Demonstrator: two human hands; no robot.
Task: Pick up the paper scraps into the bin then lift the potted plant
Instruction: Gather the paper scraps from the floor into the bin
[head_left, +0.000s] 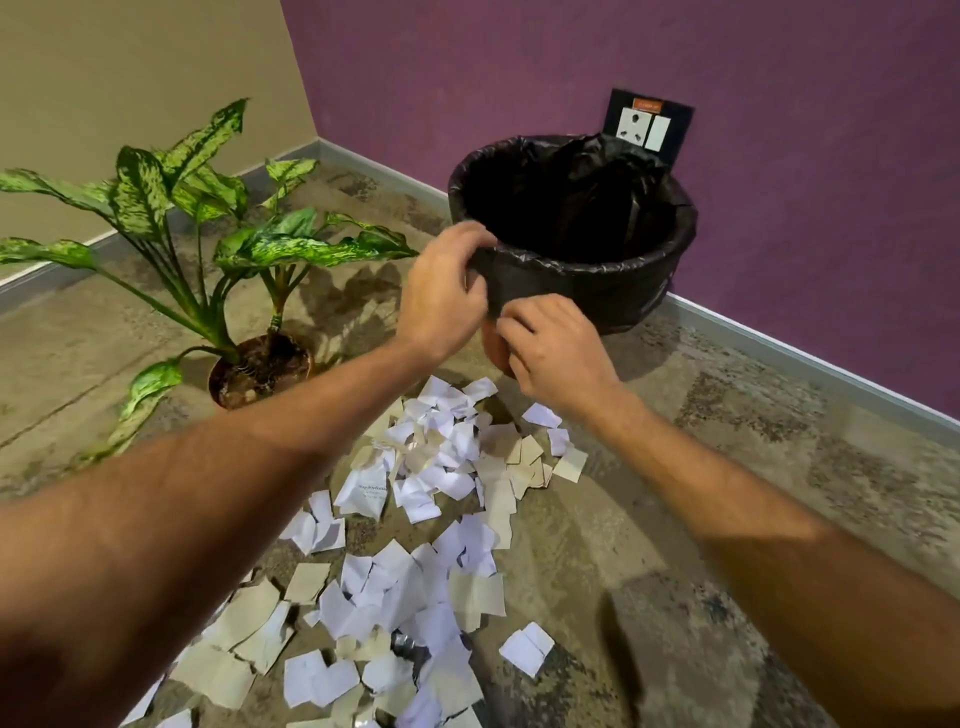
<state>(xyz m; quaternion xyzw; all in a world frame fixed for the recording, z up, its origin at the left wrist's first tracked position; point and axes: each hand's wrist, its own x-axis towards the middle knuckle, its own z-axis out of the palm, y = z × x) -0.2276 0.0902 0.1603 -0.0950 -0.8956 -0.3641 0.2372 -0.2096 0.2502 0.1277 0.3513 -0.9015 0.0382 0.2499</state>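
Note:
A round bin (623, 280) lined with a black plastic bag stands on the floor by the purple wall; its inside looks dark. My left hand (441, 291) grips the near rim of the bin over the bag. My right hand (550, 353) pinches the lower edge of the bag on the bin's near side. Several white and beige paper scraps (431, 519) lie scattered on the floor beneath my arms. A potted plant (260, 364) with large speckled green leaves stands in a brown pot to the left of the bin.
The purple wall (779, 156) with a socket plate (647, 127) runs behind the bin. A beige wall meets it at the corner on the left. Patterned carpet floor (779, 467) stretches to the right of the scraps.

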